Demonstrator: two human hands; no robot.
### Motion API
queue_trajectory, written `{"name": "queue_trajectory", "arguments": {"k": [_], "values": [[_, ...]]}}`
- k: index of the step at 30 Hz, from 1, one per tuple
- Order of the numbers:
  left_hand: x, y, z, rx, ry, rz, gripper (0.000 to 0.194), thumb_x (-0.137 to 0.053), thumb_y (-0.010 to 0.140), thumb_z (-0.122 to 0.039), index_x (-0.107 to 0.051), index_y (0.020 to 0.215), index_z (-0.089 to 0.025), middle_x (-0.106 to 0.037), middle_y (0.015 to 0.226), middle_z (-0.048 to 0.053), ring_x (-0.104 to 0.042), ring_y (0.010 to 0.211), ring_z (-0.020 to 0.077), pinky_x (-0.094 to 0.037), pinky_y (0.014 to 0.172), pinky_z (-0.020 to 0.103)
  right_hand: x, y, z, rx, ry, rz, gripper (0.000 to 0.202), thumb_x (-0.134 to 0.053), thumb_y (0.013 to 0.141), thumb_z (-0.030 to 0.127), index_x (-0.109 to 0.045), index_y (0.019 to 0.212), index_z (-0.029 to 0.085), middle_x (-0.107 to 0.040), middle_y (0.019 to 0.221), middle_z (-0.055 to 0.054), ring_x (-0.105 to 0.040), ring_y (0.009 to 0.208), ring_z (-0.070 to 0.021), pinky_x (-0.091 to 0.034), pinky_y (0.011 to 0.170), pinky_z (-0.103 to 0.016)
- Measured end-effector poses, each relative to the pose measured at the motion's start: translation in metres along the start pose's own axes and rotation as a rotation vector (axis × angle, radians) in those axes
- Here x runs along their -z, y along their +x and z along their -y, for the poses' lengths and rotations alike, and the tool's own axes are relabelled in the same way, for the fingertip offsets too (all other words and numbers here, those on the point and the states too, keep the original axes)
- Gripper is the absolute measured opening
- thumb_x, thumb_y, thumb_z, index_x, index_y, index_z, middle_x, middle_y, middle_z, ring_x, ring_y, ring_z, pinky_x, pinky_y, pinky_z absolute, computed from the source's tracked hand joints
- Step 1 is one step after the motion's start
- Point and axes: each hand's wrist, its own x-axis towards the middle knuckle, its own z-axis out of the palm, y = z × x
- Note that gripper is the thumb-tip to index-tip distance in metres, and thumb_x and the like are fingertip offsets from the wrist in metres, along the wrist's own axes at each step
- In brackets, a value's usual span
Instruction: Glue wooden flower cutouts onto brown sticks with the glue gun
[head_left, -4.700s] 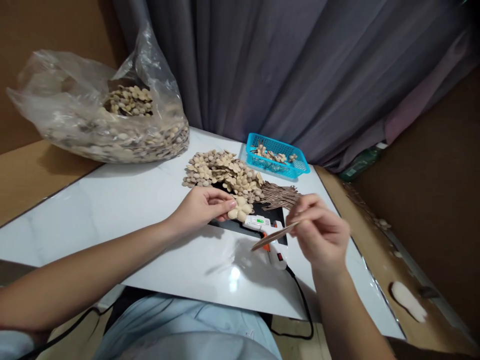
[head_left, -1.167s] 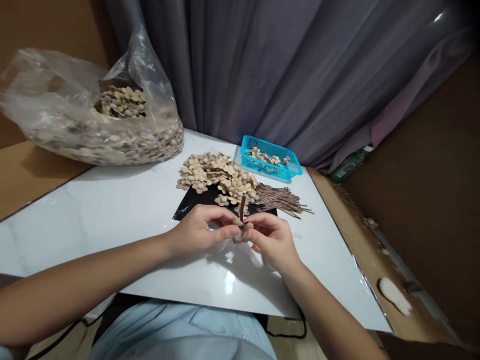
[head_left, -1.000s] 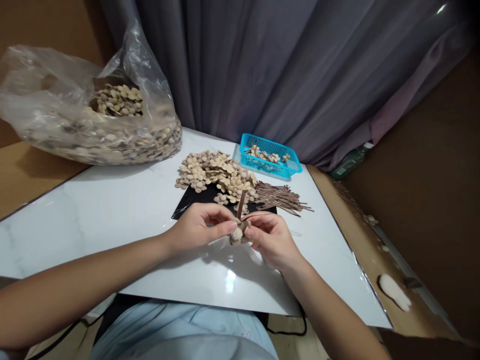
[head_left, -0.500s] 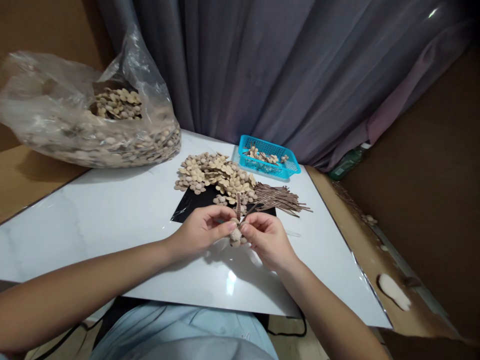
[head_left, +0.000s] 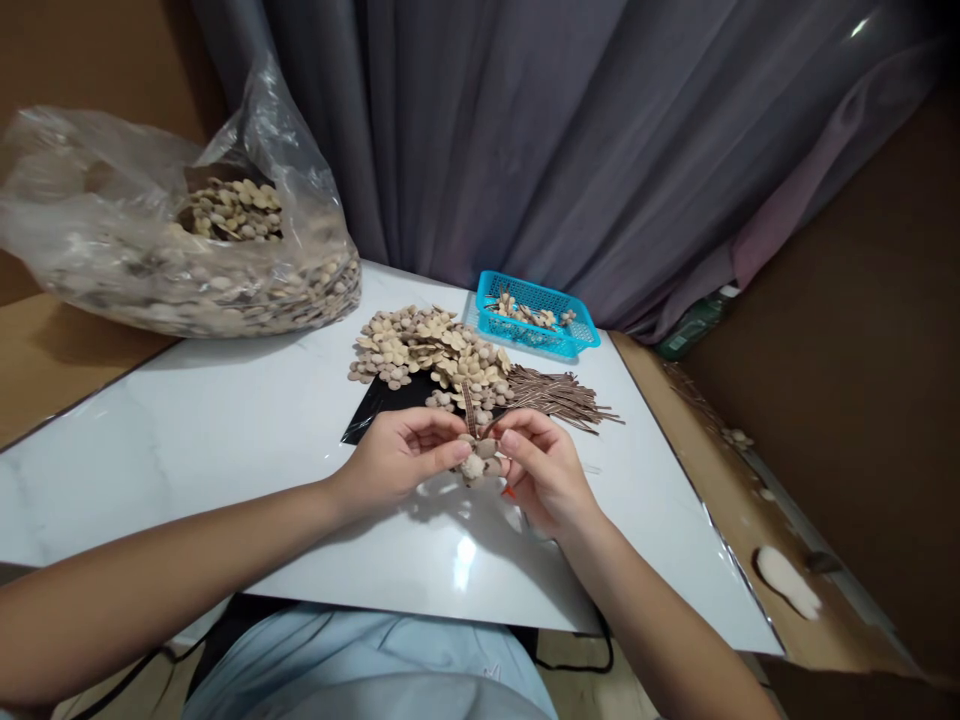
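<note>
Pinching a fuzzy flower [head_left: 480, 462] with both hands, in the head view, just above the white bench [head_left: 187, 440]. Gripping its left side between thumb and fingers of the left hand [head_left: 397, 455], closed on it. Gripping its right side with the right hand [head_left: 546, 470], closed on it too, with the thumb on top. Poking up from the top of the flower, near the left fingertips: a flat brown strip [head_left: 469, 408]. Showing just under the right hand: a little orange bit [head_left: 508, 491], mostly hidden.

Lying behind the hands: a black mat [head_left: 382, 405], partly under a big flower pile [head_left: 442, 345]. Touching that pile on the right: a messy stick bunch [head_left: 562, 395], all thin and brown. Sitting farther back: a blue basket [head_left: 525, 338], with flowers and brown sticks inside. Slumping at the far left, partly on the bench: a big see-through bag [head_left: 225, 290], full of more flowers. Hanging behind it all: a gray curtain [head_left: 487, 150]. Leaning near the curtain, on the right: a green bottle [head_left: 694, 325].
</note>
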Motion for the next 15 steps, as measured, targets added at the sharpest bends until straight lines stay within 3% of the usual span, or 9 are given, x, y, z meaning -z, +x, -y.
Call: {"name": "queue_trajectory", "arguments": {"k": [3,5,7,9,12,15], "values": [[0.004,0.0,0.002,-0.17,0.131,-0.002,0.015,-0.07,0.078,-0.025,-0.068,0.085,-0.013,-0.073,0.08,0.006,-0.068,0.07,0.015,-0.055,0.063,0.024,0.0,-0.001,0.001,-0.01,-0.009,0.013,0.018,-0.079,0.07,0.032,-0.066,0.07,0.018,-0.072,0.074,-0.002,-0.066,0.061,-0.0117,-0.057,0.054,-0.021],[0.011,0.002,0.001,-0.458,0.28,0.036,0.007,-0.069,0.079,-0.018,-0.069,0.086,-0.016,-0.075,0.082,0.006,-0.069,0.074,0.0154,-0.055,0.068,0.025,0.0,-0.003,0.001,0.051,-0.037,0.01,0.018,-0.074,0.075,0.035,-0.067,0.073,0.019,-0.073,0.077,-0.003,-0.069,0.068,-0.0144,-0.058,0.059,-0.025],[0.021,0.003,-0.003,-0.821,0.445,0.106,0.016,-0.069,0.078,-0.012,-0.071,0.091,-0.022,-0.076,0.085,0.004,-0.069,0.077,0.0152,-0.054,0.072,0.026,0.001,-0.006,0.001,0.175,-0.11,0.006,0.017,-0.068,0.082,0.036,-0.068,0.076,0.021,-0.073,0.083,-0.004,-0.069,0.078,-0.0161,-0.059,0.067,-0.028],[0.029,0.003,-0.008,-1.087,0.613,0.125,0.025,-0.07,0.077,-0.011,-0.071,0.096,-0.026,-0.077,0.086,0.003,-0.068,0.077,0.0151,-0.054,0.07,0.026,0.004,-0.008,0.002,0.34,-0.215,0.024,0.015,-0.062,0.086,0.033,-0.069,0.08,0.022,-0.072,0.087,-0.005,-0.068,0.083,-0.017,-0.058,0.069,-0.029],[0.037,0.001,-0.015,-1.263,0.822,0.127,0.025,-0.072,0.075,-0.013,-0.072,0.094,-0.03,-0.077,0.087,-0.001,-0.066,0.071,0.0145,-0.054,0.067,0.026,0.008,-0.012,0.005,0.623,-0.421,0.062,0.01,-0.06,0.086,0.02,-0.07,0.088,0.024,-0.07,0.086,-0.005,-0.065,0.083,-0.0181,-0.056,0.065,-0.03],[0.039,0.002,-0.015,-1.345,0.879,0.117,0.02,-0.072,0.076,-0.016,-0.072,0.089,-0.03,-0.077,0.087,-0.004,-0.064,0.069,0.0128,-0.053,0.068,0.025,0.01,-0.013,0.009,0.926,-0.709,0.136,0.025,-0.061,0.077,0.009,-0.068,0.098,0.022,-0.067,0.088,-0.008,-0.064,0.082,-0.0202,-0.055,0.067,-0.033]]}}
